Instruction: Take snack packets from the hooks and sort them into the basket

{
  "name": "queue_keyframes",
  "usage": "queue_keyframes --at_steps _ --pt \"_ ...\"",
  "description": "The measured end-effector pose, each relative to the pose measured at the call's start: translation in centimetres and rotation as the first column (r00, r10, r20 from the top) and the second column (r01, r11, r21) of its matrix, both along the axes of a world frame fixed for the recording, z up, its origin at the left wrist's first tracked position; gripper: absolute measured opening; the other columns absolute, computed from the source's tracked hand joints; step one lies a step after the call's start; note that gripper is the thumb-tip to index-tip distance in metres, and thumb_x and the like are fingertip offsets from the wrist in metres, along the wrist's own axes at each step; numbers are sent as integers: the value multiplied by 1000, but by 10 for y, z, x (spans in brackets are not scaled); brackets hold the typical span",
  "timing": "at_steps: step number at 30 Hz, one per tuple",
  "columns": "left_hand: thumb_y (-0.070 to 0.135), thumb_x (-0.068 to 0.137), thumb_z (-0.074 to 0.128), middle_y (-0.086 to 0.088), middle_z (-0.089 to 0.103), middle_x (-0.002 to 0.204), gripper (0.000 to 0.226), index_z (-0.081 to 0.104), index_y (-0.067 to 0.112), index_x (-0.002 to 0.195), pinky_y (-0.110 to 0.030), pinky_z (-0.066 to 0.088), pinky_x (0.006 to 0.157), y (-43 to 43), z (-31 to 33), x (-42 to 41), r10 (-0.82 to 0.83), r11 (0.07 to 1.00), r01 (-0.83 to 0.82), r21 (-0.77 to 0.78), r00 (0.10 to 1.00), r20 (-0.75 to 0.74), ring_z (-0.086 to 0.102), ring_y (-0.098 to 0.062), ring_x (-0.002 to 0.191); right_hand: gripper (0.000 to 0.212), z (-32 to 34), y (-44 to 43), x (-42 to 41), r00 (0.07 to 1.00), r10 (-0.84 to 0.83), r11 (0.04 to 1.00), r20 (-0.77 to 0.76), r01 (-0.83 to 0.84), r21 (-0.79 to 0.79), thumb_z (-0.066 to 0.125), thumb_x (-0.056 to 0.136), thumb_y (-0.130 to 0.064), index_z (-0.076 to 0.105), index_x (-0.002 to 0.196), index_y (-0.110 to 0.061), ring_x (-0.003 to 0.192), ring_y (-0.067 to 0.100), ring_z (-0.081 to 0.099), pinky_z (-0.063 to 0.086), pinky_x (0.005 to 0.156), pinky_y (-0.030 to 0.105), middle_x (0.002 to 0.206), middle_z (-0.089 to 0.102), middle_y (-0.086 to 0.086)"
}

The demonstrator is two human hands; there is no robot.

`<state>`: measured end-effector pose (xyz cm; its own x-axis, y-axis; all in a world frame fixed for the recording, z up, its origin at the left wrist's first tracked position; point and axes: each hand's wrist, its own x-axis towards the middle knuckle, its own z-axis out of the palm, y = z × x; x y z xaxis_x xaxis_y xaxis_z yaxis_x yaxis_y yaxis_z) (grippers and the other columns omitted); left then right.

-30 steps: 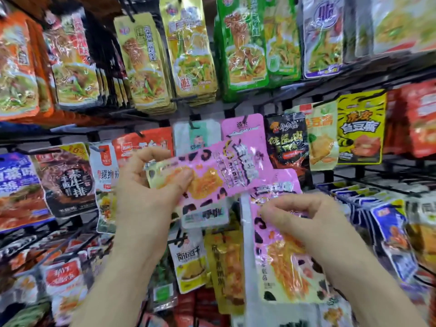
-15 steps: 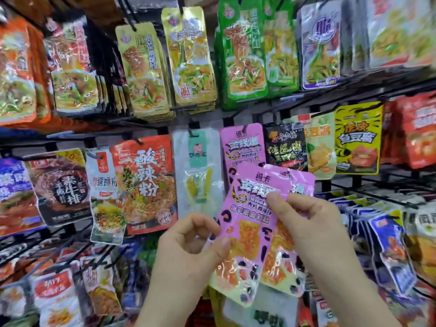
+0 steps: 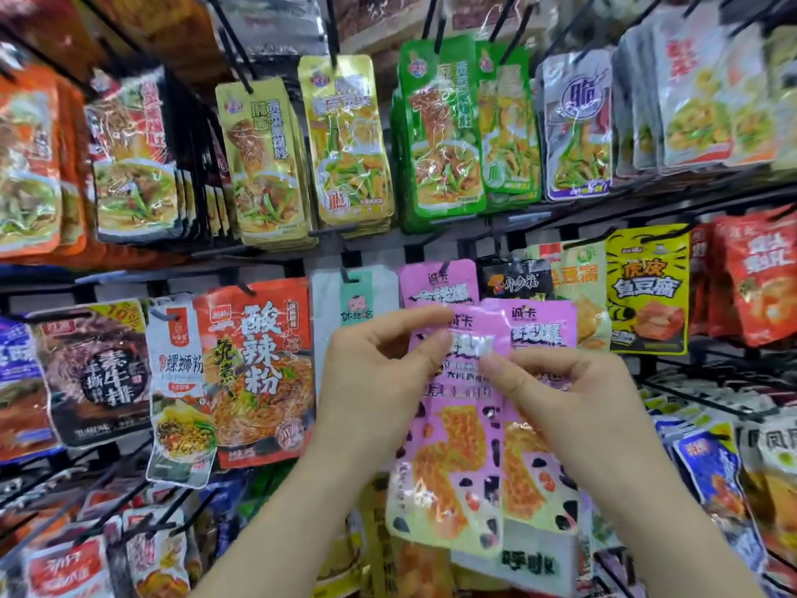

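Two pink snack packets with black spots and orange contents are held upright side by side in front of the rack. My left hand pinches the top of the left pink packet between thumb and fingers. My right hand pinches the right pink packet, its thumb reaching onto the left one. Another pink packet of the same kind hangs on its hook just behind them. No basket is in view.
Hooks crowded with packets fill the wall: yellow packets and green packets above, an orange noodle packet at the left, a yellow tiger-stripe packet at the right. Black hook rods stick out toward me.
Both hands rose with the packets. The left packet turned from tilted to upright and now lines up beside the right one; my left hand moved from its lower part to its top.
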<state>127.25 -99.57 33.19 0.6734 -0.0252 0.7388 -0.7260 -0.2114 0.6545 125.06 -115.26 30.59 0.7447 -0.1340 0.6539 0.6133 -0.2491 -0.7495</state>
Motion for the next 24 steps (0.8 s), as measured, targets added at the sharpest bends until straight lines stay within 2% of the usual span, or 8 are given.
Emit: queue_keyframes --at_steps 4,6,8,11,15,19,22,24 --pt "16 87 70 20 70 76 20 73 32 98 -8 48 63 -9 22 20 63 998 -62 -18 994 89 61 6 69 16 16 -7 12 998 -66 997 -15 65 -50 75 75 -39 74 66 -25 63 -13 61 40 57 1 65 69 -23" --pt "16 89 68 23 65 79 21 72 27 106 -13 50 63 -13 28 29 110 994 -111 -1 988 105 59 9 68 16 18 -9 20 991 -131 989 -9 130 -75 76 77 -38 75 68 -25 64 -12 61 41 56 4 65 69 -24" --pt "18 89 67 20 67 88 23 71 25 111 -27 56 76 -15 30 37 145 989 -148 15 985 95 63 4 79 14 18 -11 25 987 -162 984 -10 161 -79 75 79 -36 75 70 -26 63 -11 61 41 54 4 64 69 -24" --pt "22 90 67 22 67 98 25 70 25 115 -30 54 87 -17 30 43 188 980 -193 40 977 103 65 2 91 11 17 -12 28 987 -160 984 1 160 -85 75 81 -32 76 73 -25 61 -11 60 39 52 1 65 68 -25" --pt "24 90 66 14 70 98 27 69 24 117 -24 51 80 -17 27 44 246 965 -256 50 958 149 65 -10 86 16 17 -13 29 991 -137 987 12 137 -81 75 81 -29 71 66 -30 69 -11 61 39 54 -1 69 67 -29" --pt "26 91 63 6 68 79 29 67 23 120 -21 39 56 -17 27 43 284 951 -300 71 942 179 49 -3 53 19 20 -13 30 989 -141 983 37 144 -110 74 82 -30 69 63 -32 70 -20 57 36 57 -4 72 62 -38" --pt "27 92 62 10 62 96 31 66 23 122 -35 46 64 -17 27 39 288 945 -309 108 941 177 58 -3 83 18 20 -15 31 990 -138 982 33 141 -126 74 82 -31 70 64 -32 70 -22 56 36 57 -5 72 61 -40" --pt "27 93 61 2 70 101 31 66 24 123 -33 47 72 -17 28 38 300 933 -328 148 936 184 63 -11 85 17 20 -16 32 990 -141 981 21 143 -132 74 82 -31 73 65 -28 70 -20 57 37 56 -4 71 63 -36"
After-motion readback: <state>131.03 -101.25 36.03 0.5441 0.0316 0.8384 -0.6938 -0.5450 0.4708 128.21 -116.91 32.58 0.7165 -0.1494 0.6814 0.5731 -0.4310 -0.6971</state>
